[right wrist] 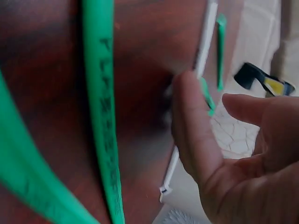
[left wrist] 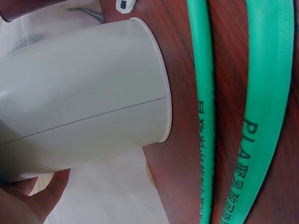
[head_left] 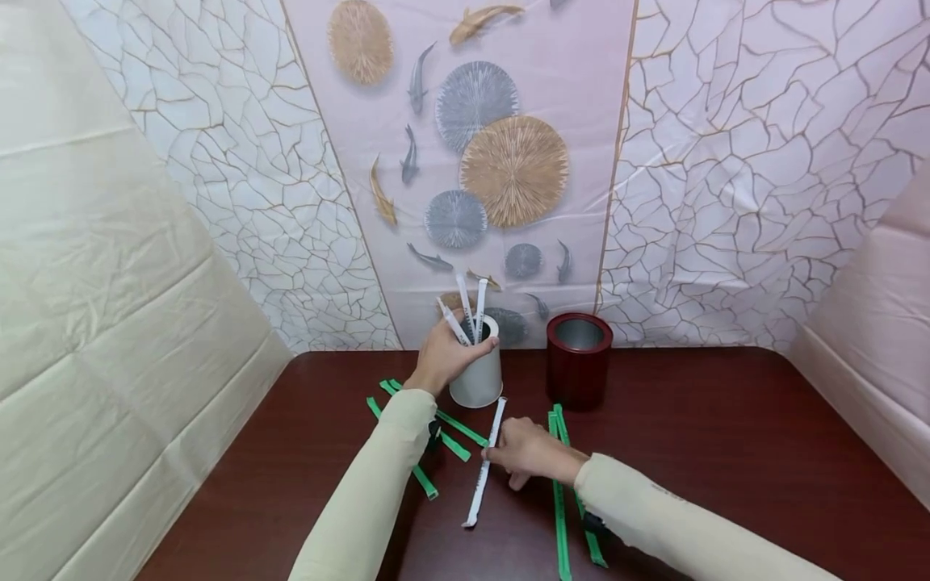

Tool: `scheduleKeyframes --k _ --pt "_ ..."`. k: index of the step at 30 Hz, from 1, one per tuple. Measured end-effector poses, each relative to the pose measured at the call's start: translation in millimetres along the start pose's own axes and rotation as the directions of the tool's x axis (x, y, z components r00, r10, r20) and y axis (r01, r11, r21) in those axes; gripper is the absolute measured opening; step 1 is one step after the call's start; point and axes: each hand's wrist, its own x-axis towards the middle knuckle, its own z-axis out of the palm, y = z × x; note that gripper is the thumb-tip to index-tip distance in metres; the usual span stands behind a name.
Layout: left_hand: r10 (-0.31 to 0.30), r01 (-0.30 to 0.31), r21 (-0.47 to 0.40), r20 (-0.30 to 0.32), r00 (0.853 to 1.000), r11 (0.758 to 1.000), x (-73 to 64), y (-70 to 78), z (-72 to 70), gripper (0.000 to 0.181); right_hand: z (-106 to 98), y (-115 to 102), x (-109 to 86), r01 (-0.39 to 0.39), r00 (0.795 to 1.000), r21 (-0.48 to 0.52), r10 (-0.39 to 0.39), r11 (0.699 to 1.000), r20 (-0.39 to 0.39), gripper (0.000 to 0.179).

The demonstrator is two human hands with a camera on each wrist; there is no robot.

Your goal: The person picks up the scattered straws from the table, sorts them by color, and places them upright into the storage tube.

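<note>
My left hand (head_left: 439,357) grips a white can (head_left: 477,385) near its top at the back of the table. Several white wrapped straws (head_left: 480,305) stand in it, leaning apart. In the left wrist view, fingers (left wrist: 52,193) curl against the can's wall. A single white wrapped straw (head_left: 475,500) lies in front of the can. Over that straw's middle is my right hand (head_left: 529,449), fingertips right at it. The right wrist view has the thumb (right wrist: 245,108) and a straight finger (right wrist: 194,121) apart, the finger overlapping the straw.
Green wrapped straws lie on the dark wood table in two groups: several (head_left: 454,446) under and beside the left forearm, and two (head_left: 560,524) near the right wrist. A dark red can (head_left: 577,375) stands right of the white one, close to the patterned backdrop (head_left: 508,266).
</note>
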Motion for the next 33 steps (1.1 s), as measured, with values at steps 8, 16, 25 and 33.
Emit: scheduleKeyframes --k 8,16,25,33 --pt "-0.006 0.005 -0.017 -0.016 1.0 1.0 0.4 0.5 -4.7 0.069 2.7 -5.6 22.8 -0.031 0.999 -0.067 0.033 0.997 0.029 0.033" --pt "0.013 -0.013 -0.022 -0.007 1.0 1.0 1.0 3.0 -3.7 0.061 -7.6 -4.8 34.4 -0.147 0.985 -0.01 0.147 0.989 0.092 0.018" --pt "0.009 -0.008 -0.03 0.019 1.0 1.0 -1.8 2.4 1.3 0.063 -16.1 2.1 21.3 -0.155 0.987 0.117 0.149 0.981 0.059 0.018" --pt "-0.009 0.009 -0.014 -0.005 1.0 1.0 -0.6 2.2 -0.5 0.061 -59.4 -25.3 2.9 -0.081 0.996 0.139 0.087 0.987 -0.033 0.009"
